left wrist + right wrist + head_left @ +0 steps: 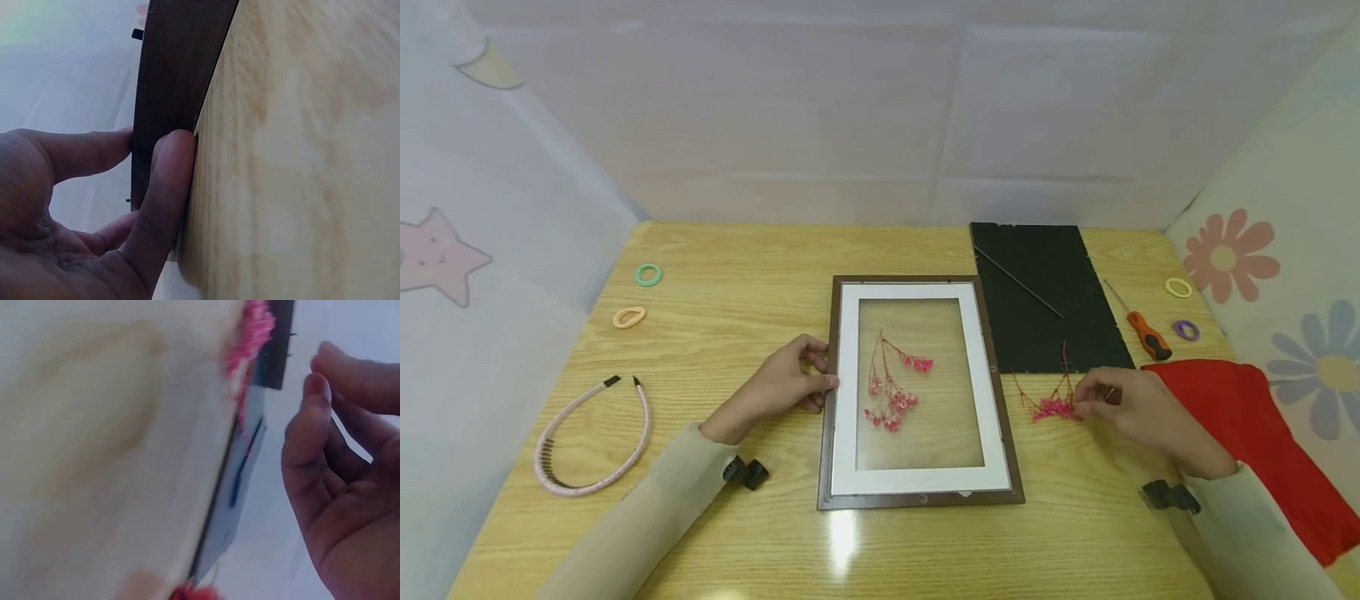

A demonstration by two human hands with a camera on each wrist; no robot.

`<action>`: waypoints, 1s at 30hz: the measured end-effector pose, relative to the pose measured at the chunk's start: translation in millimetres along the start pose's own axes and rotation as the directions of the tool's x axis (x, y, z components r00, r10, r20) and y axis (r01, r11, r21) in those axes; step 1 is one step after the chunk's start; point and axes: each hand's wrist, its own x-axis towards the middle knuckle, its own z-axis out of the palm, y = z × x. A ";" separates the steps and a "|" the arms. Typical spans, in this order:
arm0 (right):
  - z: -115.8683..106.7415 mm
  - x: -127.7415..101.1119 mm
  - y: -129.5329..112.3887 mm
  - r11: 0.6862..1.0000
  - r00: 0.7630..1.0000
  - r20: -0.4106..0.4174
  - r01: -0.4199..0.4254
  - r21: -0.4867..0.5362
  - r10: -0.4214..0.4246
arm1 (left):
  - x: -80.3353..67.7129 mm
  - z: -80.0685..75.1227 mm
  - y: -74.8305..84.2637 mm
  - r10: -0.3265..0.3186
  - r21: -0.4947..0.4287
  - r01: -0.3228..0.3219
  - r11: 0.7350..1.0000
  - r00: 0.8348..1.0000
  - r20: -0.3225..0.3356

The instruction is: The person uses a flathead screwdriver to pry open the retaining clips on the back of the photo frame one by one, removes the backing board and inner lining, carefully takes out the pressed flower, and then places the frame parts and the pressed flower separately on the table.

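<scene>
The left hand [786, 382] pinches the picture frame [919, 392] by its left edge, steadying it flat on the tabletop [737, 275]. Right of the frame, the right hand [1131, 404], fingers loosely curled, touches the loose pink sprig [1051, 406]; lift it gently by the stems.

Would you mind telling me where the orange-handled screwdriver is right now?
In the head view the orange-handled screwdriver lies at the table's right side, just right of the black backing board, with the purple hair tie beside it and the red cloth just below.
</scene>
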 end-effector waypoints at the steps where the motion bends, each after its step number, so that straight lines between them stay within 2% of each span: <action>1: 0.1 4.1 -2.7 1.000 0.999 -0.029 0.022 0.003 -0.022 | 0.1 -0.2 -0.3 0.000 0.001 0.000 1.000 1.000 -0.001; 5: 3.4 27.2 -19.6 0.994 0.988 -0.133 0.092 0.058 -0.083 | -0.4 0.1 0.0 -0.003 -0.007 0.003 1.000 1.000 -0.005; 8: 8.8 48.7 -36.9 0.990 0.989 -0.141 0.064 0.126 -0.046 | -0.9 1.4 0.9 -0.003 -0.009 0.003 1.000 1.000 -0.005; 12: 18.0 78.0 -58.9 0.982 0.997 -0.072 0.025 0.188 -0.011 | -0.2 3.3 0.4 0.005 -0.009 -0.005 1.000 1.000 0.000; 18: 37.9 113.5 -83.3 0.974 0.997 0.026 0.061 0.218 -0.068 | 2.3 4.6 -0.5 0.018 -0.001 -0.018 1.000 1.000 -0.006; 26: 66.1 139.1 -104.1 0.978 0.977 0.180 0.075 0.194 -0.111 | 0.7 1.9 0.0 0.025 0.010 -0.025 1.000 1.000 -0.008; 30: 74.5 145.0 -107.6 0.978 0.970 0.213 0.079 0.195 -0.121 | -0.1 0.7 -0.8 0.030 0.007 -0.030 1.000 0.999 -0.012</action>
